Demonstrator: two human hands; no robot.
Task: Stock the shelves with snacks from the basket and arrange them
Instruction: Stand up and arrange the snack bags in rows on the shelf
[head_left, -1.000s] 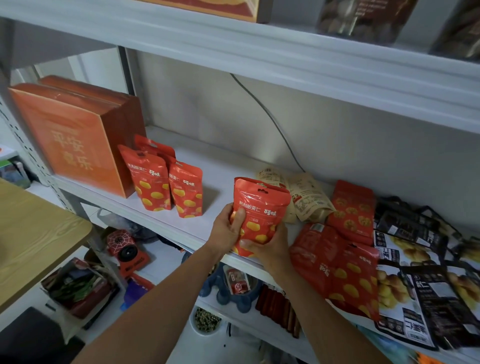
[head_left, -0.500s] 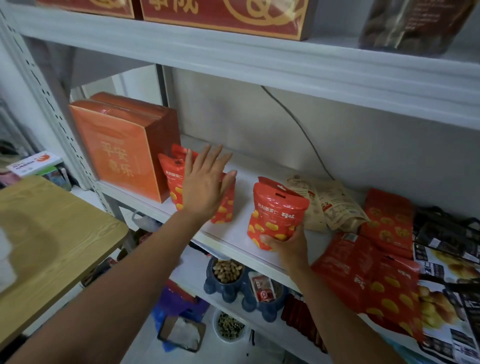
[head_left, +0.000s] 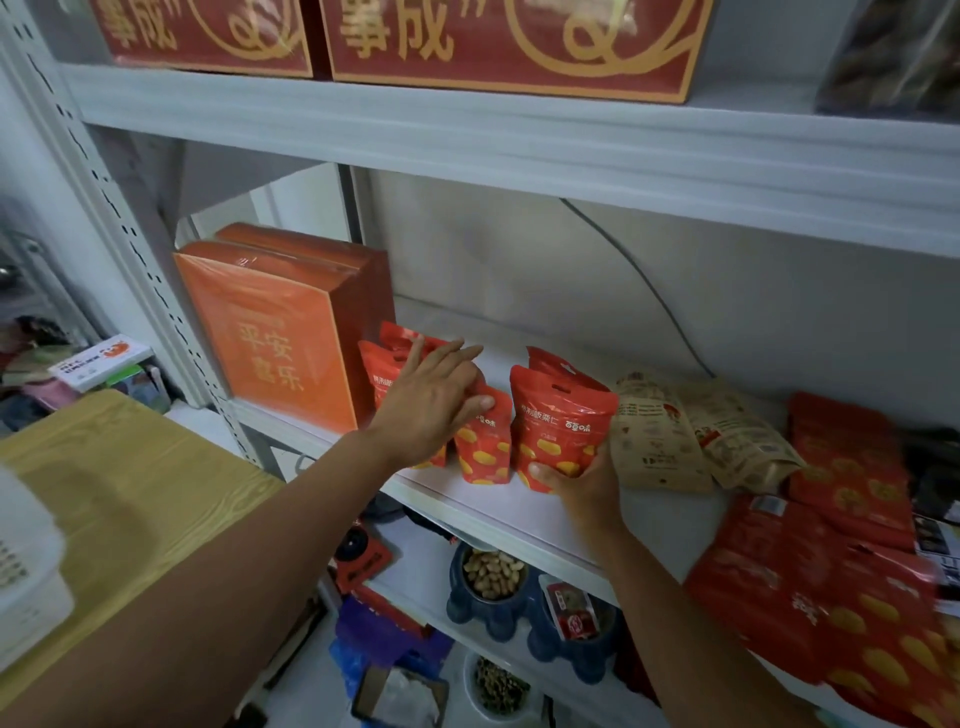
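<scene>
On the white middle shelf (head_left: 519, 514) my right hand (head_left: 582, 483) grips the bottom of an upright red snack pouch (head_left: 558, 421) printed with yellow nuts. Just left of it stand more red pouches (head_left: 483, 447) in a row beside a tall orange gift box (head_left: 275, 332). My left hand (head_left: 436, 400) rests flat on those standing pouches, fingers spread over their tops and thumb on the front of the nearest one. It covers most of the leftmost pouch.
Two kraft-paper pouches (head_left: 691, 436) lie right of the held pouch, then a heap of red pouches (head_left: 841, 582) at the shelf's right. Red gift boxes (head_left: 509, 41) fill the shelf above. A wooden table (head_left: 119, 499) with a white basket (head_left: 26, 582) stands at the left. Bowls of nuts (head_left: 491, 577) sit below.
My right hand has slid the held pouch left, close to the standing row. My left hand left that pouch, reached to the standing pouches and now presses on them.
</scene>
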